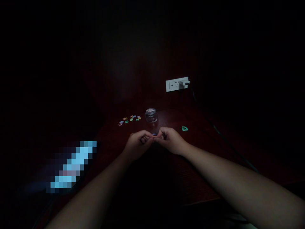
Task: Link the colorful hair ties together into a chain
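My left hand (pixel 139 142) and my right hand (pixel 172 140) meet at the fingertips above the dark red table. Pinched between them is a small hair band (pixel 154 135), partly hidden by the fingers; a bluish bit and a pinkish bit of it show. Just behind the hands stands a clear jar (pixel 151 117) with its lid on. Several small coloured hair bands (pixel 131 119) lie scattered left of the jar. To the right of my right hand rests a little bunch of green bands (pixel 184 128).
A white wall socket (pixel 176 84) with a plug in it is at the back right, and a dark cable (pixel 224 136) runs down the table's right side. On the left is a lit, pixelated screen (pixel 73 167). The surroundings are very dark.
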### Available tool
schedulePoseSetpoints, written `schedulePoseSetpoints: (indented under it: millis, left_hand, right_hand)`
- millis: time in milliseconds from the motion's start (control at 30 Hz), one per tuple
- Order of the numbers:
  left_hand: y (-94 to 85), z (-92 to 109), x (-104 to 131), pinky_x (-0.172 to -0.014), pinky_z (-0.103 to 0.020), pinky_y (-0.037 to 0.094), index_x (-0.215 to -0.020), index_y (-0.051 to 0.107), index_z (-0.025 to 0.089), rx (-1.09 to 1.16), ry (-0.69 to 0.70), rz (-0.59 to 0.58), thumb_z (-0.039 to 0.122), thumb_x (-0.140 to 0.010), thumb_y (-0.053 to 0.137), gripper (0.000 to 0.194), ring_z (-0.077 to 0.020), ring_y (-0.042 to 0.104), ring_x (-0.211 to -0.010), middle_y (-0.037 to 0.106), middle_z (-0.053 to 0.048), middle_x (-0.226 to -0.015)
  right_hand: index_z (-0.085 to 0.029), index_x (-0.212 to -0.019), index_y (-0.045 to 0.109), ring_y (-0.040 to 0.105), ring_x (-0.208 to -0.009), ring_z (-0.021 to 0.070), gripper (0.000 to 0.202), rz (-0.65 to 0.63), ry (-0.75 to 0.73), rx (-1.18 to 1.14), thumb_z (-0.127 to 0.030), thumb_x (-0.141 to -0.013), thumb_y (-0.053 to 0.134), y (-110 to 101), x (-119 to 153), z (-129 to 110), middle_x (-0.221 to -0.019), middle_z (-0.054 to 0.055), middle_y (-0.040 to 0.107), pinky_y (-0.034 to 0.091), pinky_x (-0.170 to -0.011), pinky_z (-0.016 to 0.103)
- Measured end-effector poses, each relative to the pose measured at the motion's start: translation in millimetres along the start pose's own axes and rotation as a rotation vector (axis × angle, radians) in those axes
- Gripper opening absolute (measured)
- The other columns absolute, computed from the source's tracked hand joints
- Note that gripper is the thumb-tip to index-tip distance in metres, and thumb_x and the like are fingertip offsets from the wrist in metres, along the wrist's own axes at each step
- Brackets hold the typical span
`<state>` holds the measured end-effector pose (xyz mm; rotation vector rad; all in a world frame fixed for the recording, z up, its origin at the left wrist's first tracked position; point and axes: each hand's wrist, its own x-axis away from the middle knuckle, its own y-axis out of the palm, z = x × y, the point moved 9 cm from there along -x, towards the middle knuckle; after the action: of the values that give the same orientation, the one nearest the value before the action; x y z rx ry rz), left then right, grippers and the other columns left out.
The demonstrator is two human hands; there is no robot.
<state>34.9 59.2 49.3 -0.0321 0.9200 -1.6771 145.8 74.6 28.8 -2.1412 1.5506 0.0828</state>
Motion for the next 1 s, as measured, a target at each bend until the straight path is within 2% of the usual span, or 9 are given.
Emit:
schedulePoseSetpoints:
  millis: [300, 433, 667, 1000]
  left_hand:
    - [-3.0, -1.4, -1.1, -0.046, -0.016, 0.039, -0.078, 0.062, 0.013, -0.007, -0.038, 0.039, 0.028, -0.075, 0.058, 0.015, -0.0070, 0.049, -0.050, 0.062, -0.001, -0.064]
    - [-2.4, -3.9, -1.3, -0.045, -0.016, 0.037, -0.079, 0.062, 0.013, 0.010, -0.069, 0.044, 0.027, -0.074, 0.059, 0.016, -0.0068, 0.048, -0.049, 0.060, 0.000, -0.060]
    - [-1.2, -5.7, -1.6, -0.043, -0.016, 0.034, -0.076, 0.062, 0.013, 0.014, -0.078, 0.042, 0.028, -0.074, 0.059, 0.016, -0.0063, 0.045, -0.048, 0.058, 0.000, -0.059]
    - [-1.6, -5.7, -1.9, -0.044, -0.016, 0.032, -0.074, 0.057, 0.014, -0.003, -0.080, 0.044, 0.030, -0.074, 0.059, 0.016, -0.0060, 0.040, -0.049, 0.052, 0.003, -0.057]
  right_hand:
    - [-0.015, -0.069, 0.049, 0.036, -0.050, 0.0065, 0.022, -0.031, -0.071, -0.053, -0.033, -0.073, 0.061, 3.1, -0.2, -5.7, -0.055, -0.005, 0.043, 0.028, -0.045, 0.019]
    - [-0.015, -0.072, 0.049, 0.035, -0.049, 0.0062, 0.015, -0.045, -0.070, -0.070, -0.028, -0.076, 0.056, 4.2, 0.6, -6.8, -0.055, -0.005, 0.041, 0.026, -0.044, 0.019]
    - [-0.015, -0.075, 0.049, 0.036, -0.048, 0.0061, 0.002, -0.025, -0.105, -0.023, -0.016, -0.075, 0.051, 1.1, 1.9, -12.0, -0.057, -0.005, 0.043, 0.027, -0.045, 0.019]
    - [-0.016, -0.076, 0.049, 0.038, -0.050, 0.0067, 0.005, -0.031, -0.119, -0.006, -0.012, -0.073, 0.048, 1.0, 1.7, -11.7, -0.059, -0.005, 0.045, 0.029, -0.048, 0.019]
